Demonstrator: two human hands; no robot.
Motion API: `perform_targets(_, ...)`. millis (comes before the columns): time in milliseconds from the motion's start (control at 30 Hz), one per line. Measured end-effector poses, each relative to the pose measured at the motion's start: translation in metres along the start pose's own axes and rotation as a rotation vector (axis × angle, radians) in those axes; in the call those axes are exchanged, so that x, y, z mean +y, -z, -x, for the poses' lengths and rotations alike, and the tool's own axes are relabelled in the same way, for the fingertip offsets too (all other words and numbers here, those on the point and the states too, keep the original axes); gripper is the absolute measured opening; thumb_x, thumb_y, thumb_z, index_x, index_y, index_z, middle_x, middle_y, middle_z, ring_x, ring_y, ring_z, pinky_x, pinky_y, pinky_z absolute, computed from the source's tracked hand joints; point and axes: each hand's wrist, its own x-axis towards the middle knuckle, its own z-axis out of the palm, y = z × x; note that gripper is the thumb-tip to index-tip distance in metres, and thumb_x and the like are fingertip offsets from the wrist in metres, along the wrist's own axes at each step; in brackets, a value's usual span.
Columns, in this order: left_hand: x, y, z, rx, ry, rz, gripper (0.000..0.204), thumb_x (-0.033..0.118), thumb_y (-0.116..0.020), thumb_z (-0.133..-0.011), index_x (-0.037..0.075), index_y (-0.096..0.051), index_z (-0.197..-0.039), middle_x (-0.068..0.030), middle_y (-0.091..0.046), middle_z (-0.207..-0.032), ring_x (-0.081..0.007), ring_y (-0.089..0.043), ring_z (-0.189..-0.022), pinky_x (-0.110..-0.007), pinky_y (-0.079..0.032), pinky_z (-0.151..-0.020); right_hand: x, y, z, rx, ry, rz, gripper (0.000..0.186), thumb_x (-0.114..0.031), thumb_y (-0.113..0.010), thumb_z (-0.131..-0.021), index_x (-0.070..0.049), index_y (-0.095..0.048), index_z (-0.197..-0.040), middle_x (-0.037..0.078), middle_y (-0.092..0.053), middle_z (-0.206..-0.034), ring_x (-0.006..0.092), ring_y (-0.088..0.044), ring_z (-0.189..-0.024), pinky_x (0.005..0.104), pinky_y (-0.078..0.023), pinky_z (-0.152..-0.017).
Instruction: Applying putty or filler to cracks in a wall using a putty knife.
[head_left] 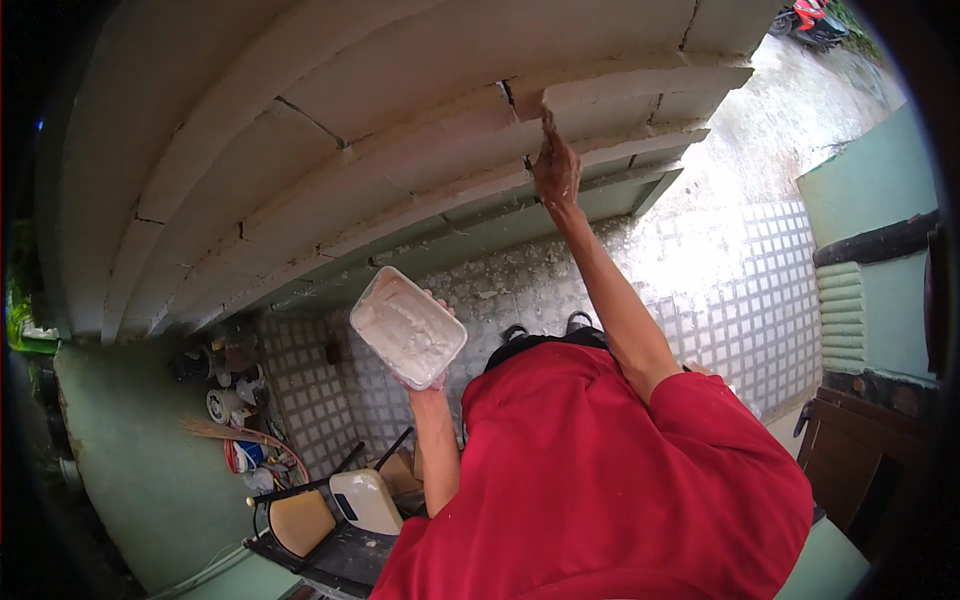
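A white plastic tub of pale, creamy paste rests in my left hand, whose fingers curl round its far side and underside. My right hand is raised against a stepped white board surface crossed by several dark cracked joints. Its fingers are mostly closed, with a narrow paste-coloured tip touching a board edge beside a crack; whether this is a fingertip or a small tool, I cannot make out.
Below is a tiled floor. At the lower left are stacked chairs, buckets and assorted items. Green walls flank both sides, with a wooden cabinet at right and a parked motorbike at the far upper right.
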Motion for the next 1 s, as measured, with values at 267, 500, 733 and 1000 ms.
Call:
perform_targets(267, 0.004, -0.008, -0.014, 0.076, -0.033, -0.143, 0.066, 0.053, -0.046, -0.096, 0.014, -0.036, -0.148, -0.0216, -0.045, -0.144, -0.0425, -0.051, -0.125, -0.055, -0.035, -0.111, 0.043, 0.007, -0.003, -0.108, -0.230, -0.747, 0.036, -0.012, -0.056, -0.096, -0.003, -0.058, -0.131, 0.007, -0.070, -0.096, 0.0196, -0.067, -0.080, 0.0300, -0.053, -0.074)
perform_targets(500, 0.002, -0.010, -0.020, 0.044, -0.003, -0.106, 0.064, 0.053, -0.044, -0.097, 0.014, -0.038, -0.148, -0.0217, -0.045, -0.144, -0.0423, -0.050, -0.125, -0.055, -0.035, -0.111, 0.063, 0.048, -0.063, 0.346, 0.098, -0.194, 0.048, -0.004, -0.055, -0.092, -0.012, -0.052, -0.139, 0.012, -0.072, -0.087, 0.0256, -0.066, -0.068, 0.0397, -0.051, -0.063)
perform_targets(733, 0.003, -0.008, -0.018, 0.046, -0.031, -0.077, 0.064, 0.051, -0.048, -0.097, 0.014, -0.037, -0.148, -0.0223, -0.044, -0.145, -0.0428, -0.049, -0.126, -0.055, -0.033, -0.113, -0.002, -0.011, -0.035, 0.214, -0.138, 0.166, 0.064, 0.001, -0.052, -0.086, -0.027, -0.046, -0.143, 0.028, -0.060, -0.084, 0.0480, -0.060, -0.075, 0.0528, -0.046, -0.064)
perform_targets(1000, 0.005, -0.008, -0.022, 0.062, -0.022, -0.070, 0.065, 0.051, -0.048, -0.096, 0.013, -0.036, -0.148, -0.0225, -0.044, -0.145, -0.0428, -0.048, -0.127, -0.055, -0.033, -0.113, -0.024, -0.022, 0.007, 0.014, -0.008, 0.015, 0.060, 0.009, -0.050, -0.084, -0.015, -0.051, -0.140, 0.020, -0.061, -0.118, 0.0437, -0.064, -0.088, 0.0457, -0.051, -0.071)
